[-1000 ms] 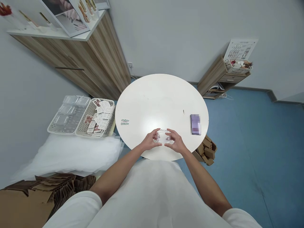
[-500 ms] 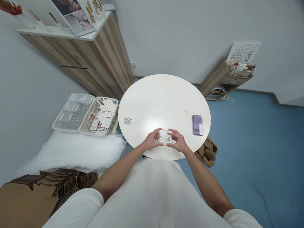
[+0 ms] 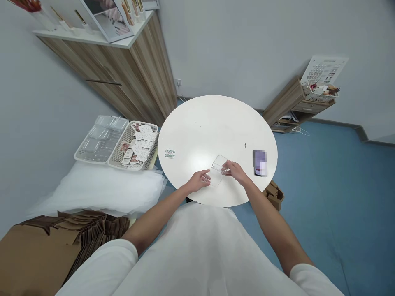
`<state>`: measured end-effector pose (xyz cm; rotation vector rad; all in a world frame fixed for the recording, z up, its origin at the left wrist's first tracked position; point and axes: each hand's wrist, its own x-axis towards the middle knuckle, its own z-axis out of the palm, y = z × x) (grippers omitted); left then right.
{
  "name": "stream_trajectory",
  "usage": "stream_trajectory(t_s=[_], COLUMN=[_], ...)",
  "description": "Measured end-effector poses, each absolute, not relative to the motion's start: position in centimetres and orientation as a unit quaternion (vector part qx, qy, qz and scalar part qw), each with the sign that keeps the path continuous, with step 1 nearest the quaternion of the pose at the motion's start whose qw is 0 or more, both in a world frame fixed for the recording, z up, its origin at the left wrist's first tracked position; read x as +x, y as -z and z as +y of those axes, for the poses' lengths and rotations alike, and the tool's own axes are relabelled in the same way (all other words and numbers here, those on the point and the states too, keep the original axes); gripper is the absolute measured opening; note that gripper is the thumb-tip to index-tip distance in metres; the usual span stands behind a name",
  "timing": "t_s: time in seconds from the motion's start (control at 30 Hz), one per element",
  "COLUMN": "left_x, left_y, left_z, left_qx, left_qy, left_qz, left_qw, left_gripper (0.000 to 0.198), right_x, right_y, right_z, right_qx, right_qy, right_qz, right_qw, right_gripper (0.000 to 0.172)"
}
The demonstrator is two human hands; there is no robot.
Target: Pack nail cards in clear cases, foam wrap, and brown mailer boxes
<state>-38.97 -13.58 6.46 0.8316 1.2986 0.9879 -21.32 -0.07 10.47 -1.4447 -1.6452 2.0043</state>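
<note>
A clear plastic box (image 3: 214, 178) stands open in front of me at the near part of the white round table (image 3: 216, 119). Its hinged lid (image 3: 219, 161) is tipped back, away from my body. With thumb and fingers, my left hand (image 3: 199, 181) grips the left edge of the box. At the right side, near the hinge, my right hand (image 3: 234, 170) has its fingers closed on the box. Off to the left on the tabletop lies a small sheet of oval pieces in two rows (image 3: 169, 153).
A phone (image 3: 260, 163), partly pixelated, lies at the table's right. White baskets beside the table hold clear boxes (image 3: 100, 137) and printed cards (image 3: 140, 144). White sheets (image 3: 101, 187) and folded cardboard (image 3: 46, 255) are stacked at left. Small cartons (image 3: 274, 193) sit below right.
The clear box has gone from closed between both hands to open, its lid swung away from me. My right hand has moved slightly up and right. The view has shifted a little.
</note>
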Motion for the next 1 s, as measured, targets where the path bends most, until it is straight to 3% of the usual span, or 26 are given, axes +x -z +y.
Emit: stream_trajectory(t_s=[0.3,0.6,0.83,1.0], left_x=[-37.2,-37.3,-36.9,-36.7], left_y=[-5.7,-3.9,-2.6,-1.9], left_z=[-14.3,-14.1,-13.4,-12.8], left_qx=[0.269,0.272,0.335,0.361], left_qy=[-0.438,-0.436,-0.390,-0.355], left_qz=[0.603,0.657,0.728,0.749], left_qw=[0.609,0.551,0.454,0.428], left_gripper=[0.032,0.029,0.038,0.033], right_x=[-23.1,-19.7,-20.3,-20.5], right_y=[-8.3,-6.9,-5.6,-4.2], right_z=[-0.4,-6.7,-7.5,-6.8], right_qx=[-0.508,-0.513,-0.507,-0.502], right_qy=[-0.667,-0.586,-0.557,-0.508], right_qz=[-0.533,-0.605,-0.648,-0.698], right_qw=[0.118,0.170,0.115,0.059], right_gripper=[0.036,0.053,0.043,0.038])
